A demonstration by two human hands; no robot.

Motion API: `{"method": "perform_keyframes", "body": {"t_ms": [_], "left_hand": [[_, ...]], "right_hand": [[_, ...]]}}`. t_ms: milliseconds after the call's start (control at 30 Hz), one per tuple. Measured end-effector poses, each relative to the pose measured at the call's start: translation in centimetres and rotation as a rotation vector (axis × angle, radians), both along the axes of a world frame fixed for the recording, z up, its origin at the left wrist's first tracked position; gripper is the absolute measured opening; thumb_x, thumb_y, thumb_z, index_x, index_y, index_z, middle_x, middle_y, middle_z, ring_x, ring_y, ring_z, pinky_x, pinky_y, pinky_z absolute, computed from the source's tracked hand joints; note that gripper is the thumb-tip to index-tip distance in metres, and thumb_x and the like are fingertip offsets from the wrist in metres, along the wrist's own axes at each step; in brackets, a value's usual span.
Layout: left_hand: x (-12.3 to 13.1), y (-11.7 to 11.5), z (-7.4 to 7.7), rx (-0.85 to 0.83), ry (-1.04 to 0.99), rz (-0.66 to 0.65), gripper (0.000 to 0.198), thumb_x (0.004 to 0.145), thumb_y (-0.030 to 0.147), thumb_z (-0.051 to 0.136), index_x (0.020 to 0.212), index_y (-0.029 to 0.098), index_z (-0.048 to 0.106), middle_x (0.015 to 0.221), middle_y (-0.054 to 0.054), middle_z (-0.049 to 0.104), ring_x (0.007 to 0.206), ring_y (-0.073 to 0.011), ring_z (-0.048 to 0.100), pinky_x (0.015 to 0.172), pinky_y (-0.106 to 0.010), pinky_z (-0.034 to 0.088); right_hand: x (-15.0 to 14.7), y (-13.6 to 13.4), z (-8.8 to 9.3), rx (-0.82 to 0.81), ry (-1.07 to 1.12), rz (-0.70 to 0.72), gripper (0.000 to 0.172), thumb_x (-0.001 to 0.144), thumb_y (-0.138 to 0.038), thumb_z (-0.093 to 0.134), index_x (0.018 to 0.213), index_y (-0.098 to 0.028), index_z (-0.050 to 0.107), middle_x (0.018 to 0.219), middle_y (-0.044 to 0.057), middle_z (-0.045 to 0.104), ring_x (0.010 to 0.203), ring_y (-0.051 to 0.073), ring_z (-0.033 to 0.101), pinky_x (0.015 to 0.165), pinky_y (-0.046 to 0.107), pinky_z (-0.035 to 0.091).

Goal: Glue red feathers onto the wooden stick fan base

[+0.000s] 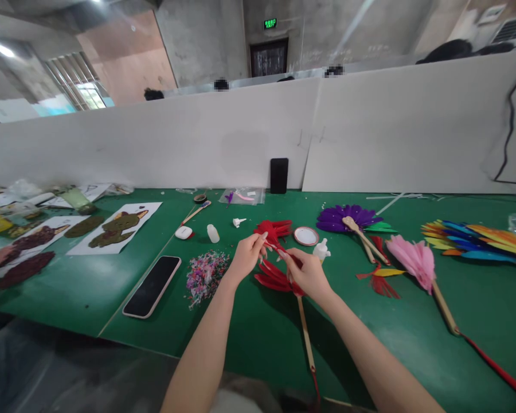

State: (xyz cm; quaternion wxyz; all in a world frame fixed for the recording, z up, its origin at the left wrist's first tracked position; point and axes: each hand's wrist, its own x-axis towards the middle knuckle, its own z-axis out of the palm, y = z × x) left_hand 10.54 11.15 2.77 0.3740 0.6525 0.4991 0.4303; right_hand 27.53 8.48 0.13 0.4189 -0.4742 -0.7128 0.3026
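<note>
My left hand (247,255) pinches a red feather (272,236) above the green table (249,327). My right hand (308,274) is closed on the top of a red feather fan (272,278) whose wooden handle (305,332) runs back toward me. A loose pile of red feathers (279,227) lies just beyond my hands. A small white glue bottle (321,250) stands right of my right hand, beside a round lid (306,236).
A phone (152,285) and a heap of sequins (205,274) lie to the left. Purple (348,218), pink (413,259) and multicoloured (477,238) feather fans lie to the right. Craft pictures (116,228) cover the far left. White partition boards (198,143) back the table, a black phone (279,175) leaning on them.
</note>
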Motion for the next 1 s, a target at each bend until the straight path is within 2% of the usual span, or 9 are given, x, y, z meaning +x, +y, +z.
{"method": "perform_keyframes", "body": {"t_ms": [200,367,600,767,1000], "left_hand": [[0.2,0.0,0.1,0.01,-0.024,-0.001,0.031,0.078,0.047,0.061,0.07,0.017,0.056,0.053,0.004,0.055,0.048,-0.0097,0.05,0.05,-0.021,0.039],[0.3,-0.1,0.2,-0.062,-0.121,-0.007,0.035,0.081,0.05,0.056,0.07,0.017,0.055,0.053,0.003,0.056,0.045,-0.0091,0.05,0.048,-0.02,0.041],[0.3,0.4,-0.4,-0.089,-0.21,0.01,0.042,0.085,0.055,0.048,0.07,0.016,0.055,0.051,0.004,0.054,0.043,-0.0087,0.049,0.046,-0.02,0.04],[0.1,0.2,-0.1,-0.122,-0.177,-0.015,0.031,0.075,0.045,0.065,0.075,0.015,0.056,0.054,0.004,0.056,0.047,-0.0082,0.05,0.047,-0.019,0.039],[-0.1,0.2,-0.1,-0.122,-0.125,-0.042,0.027,0.083,0.043,0.053,0.079,0.016,0.056,0.057,0.002,0.057,0.05,-0.0099,0.052,0.05,-0.021,0.042]], "right_hand": [[0.2,0.2,0.0,0.074,-0.097,-0.055,0.03,0.092,-0.037,0.043,0.08,-0.018,0.063,0.049,0.002,0.06,0.044,0.018,0.059,0.046,0.025,0.04],[0.3,0.1,0.3,0.148,-0.174,-0.103,0.03,0.092,-0.033,0.043,0.084,-0.017,0.066,0.053,0.003,0.063,0.045,0.018,0.058,0.046,0.025,0.036],[0.1,0.0,0.3,0.26,-0.225,-0.13,0.029,0.092,-0.029,0.043,0.085,-0.015,0.068,0.055,0.003,0.064,0.045,0.017,0.058,0.047,0.024,0.037],[0.1,0.2,-0.2,0.345,-0.264,-0.162,0.031,0.093,-0.028,0.042,0.082,-0.014,0.068,0.055,0.004,0.065,0.044,0.017,0.059,0.045,0.024,0.035],[0.1,0.3,-0.6,0.458,-0.311,-0.185,0.035,0.094,-0.03,0.04,0.078,-0.014,0.068,0.056,0.006,0.068,0.047,0.017,0.063,0.046,0.025,0.036]]}}
